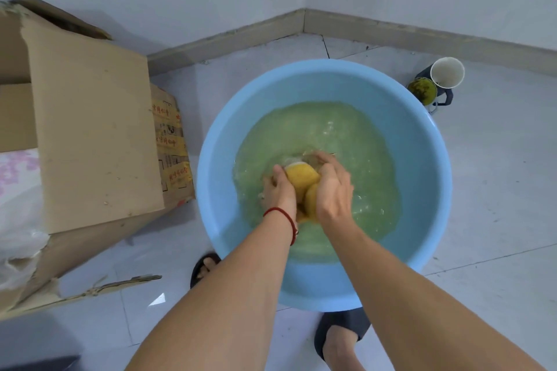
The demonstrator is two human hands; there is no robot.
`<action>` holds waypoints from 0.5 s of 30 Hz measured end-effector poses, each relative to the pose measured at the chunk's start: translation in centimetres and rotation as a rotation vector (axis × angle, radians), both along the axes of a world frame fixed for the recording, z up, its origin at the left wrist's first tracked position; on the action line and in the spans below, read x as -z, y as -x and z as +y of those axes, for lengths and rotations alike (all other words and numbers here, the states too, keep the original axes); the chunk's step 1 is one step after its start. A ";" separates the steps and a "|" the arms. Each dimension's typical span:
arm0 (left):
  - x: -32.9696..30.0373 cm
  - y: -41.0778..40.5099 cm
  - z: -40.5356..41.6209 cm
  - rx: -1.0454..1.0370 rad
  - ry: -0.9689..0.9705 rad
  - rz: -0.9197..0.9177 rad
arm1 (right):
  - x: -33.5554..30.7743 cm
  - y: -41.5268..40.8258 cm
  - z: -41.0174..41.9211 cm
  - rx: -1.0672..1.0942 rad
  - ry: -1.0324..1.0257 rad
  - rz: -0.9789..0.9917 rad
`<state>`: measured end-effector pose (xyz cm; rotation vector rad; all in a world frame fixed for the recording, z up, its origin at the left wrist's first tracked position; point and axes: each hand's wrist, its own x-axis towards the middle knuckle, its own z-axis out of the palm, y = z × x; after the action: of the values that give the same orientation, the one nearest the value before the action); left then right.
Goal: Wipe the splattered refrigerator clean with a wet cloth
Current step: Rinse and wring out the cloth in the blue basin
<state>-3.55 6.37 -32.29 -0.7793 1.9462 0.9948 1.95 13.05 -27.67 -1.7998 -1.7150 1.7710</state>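
Observation:
A yellow cloth (302, 179) is bunched between both my hands, just over greenish water in a big light-blue basin (422, 135) on the tiled floor. My left hand (278, 191), with a red string on its wrist, grips the cloth's left side. My right hand (333, 190) grips its right side, fingers curled over the top. The lower part of the cloth is hidden between my palms. No refrigerator is in view.
A large open cardboard box (90, 135) stands to the left of the basin, with a torn flap on the floor. A white cup (447, 72) and a small green-stained pot (422, 90) sit at the back right. My sandalled feet are under the basin's near rim.

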 end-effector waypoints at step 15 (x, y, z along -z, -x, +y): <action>-1.3 0.8 -1.3 0.096 -0.010 0.151 | 2.1 -0.7 2.4 -0.659 -0.706 -0.598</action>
<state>-4.37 5.08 -30.94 -0.6136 2.0852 1.0305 2.70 15.46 -29.72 -1.5866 -2.9107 0.4992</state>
